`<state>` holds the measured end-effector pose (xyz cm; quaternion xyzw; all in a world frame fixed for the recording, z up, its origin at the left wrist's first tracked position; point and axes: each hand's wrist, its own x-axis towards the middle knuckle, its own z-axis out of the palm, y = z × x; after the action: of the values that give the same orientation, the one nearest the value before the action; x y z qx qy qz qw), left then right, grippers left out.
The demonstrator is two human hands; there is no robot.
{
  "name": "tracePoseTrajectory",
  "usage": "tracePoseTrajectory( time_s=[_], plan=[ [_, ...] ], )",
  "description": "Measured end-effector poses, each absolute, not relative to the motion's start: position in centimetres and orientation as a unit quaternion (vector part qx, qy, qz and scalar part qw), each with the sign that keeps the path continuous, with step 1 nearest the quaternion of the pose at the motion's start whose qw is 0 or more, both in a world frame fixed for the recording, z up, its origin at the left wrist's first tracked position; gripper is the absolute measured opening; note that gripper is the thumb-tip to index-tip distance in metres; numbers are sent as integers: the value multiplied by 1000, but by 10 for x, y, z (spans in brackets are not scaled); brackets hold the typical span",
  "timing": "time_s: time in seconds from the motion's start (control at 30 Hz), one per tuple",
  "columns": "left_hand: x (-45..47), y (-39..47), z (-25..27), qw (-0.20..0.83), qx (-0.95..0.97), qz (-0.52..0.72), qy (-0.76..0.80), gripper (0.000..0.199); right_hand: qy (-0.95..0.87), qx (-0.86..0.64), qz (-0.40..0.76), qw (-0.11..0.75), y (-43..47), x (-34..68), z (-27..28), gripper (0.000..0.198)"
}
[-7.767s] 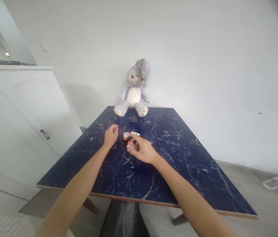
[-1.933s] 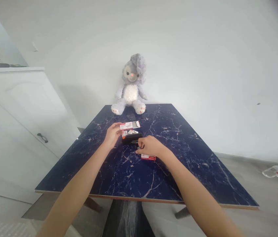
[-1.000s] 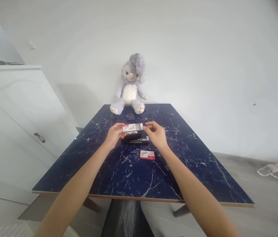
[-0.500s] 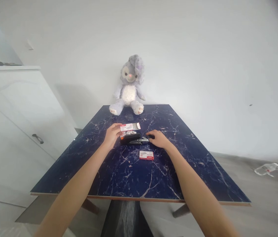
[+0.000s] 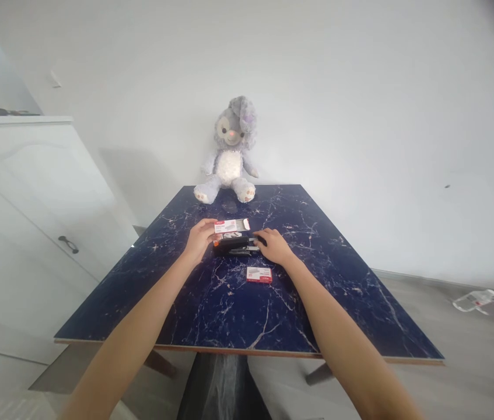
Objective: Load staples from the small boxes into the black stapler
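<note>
My left hand (image 5: 199, 239) is closed on the left end of a red and white staple box (image 5: 229, 226), held above the table with its right-end flap open. Just below the box lies a black stapler (image 5: 233, 244) on its side, with a metal part showing at its right. My right hand (image 5: 274, 246) has its fingers curled round the black right-hand end of the stapler. Behind the stapler, a small printed red and white piece is partly hidden. A second staple box (image 5: 259, 275) rests flat on the table, nearer to me.
The dark blue marbled table (image 5: 212, 315) stands against a white wall. A grey plush toy (image 5: 229, 157) sits at its far edge. To the left is a white cabinet (image 5: 23, 233) with a dark handle. Clear plastic bottles (image 5: 477, 300) lie on the floor at the right.
My right hand has moved a little left, and the stapler's black right end has come closer to its body. My left hand and the staple box stay put.
</note>
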<state>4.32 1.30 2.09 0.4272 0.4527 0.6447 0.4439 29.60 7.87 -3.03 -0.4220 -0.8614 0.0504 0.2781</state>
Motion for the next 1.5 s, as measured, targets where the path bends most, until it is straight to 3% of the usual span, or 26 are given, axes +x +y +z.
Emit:
tracePoseTrajectory(
  time_s=[0.13,0.27,0.47,0.57,0.73,0.93,1.23,1.5],
  plan=[
    [43,14,20,443,429,641,457,29,-873,-405,58,267,80,296,-28,19],
    [42,14,18,446,432,640,453,29,-830,-481,56,276,79,297,-22,19],
    [42,13,17,436,469,611,465,29,-767,-433,107,461,60,289,1,33],
    [45,12,16,414,496,595,478,29,-762,-395,90,505,43,278,12,35],
    [49,9,18,418,505,601,458,29,-766,-409,123,481,26,264,16,34],
    [49,6,21,440,513,588,445,29,-719,-424,151,530,29,268,16,33],
    [49,6,18,458,525,565,441,32,-711,-396,238,530,38,269,10,24],
    [50,8,17,437,515,556,484,31,-670,-403,289,553,33,265,11,29]
  ],
)
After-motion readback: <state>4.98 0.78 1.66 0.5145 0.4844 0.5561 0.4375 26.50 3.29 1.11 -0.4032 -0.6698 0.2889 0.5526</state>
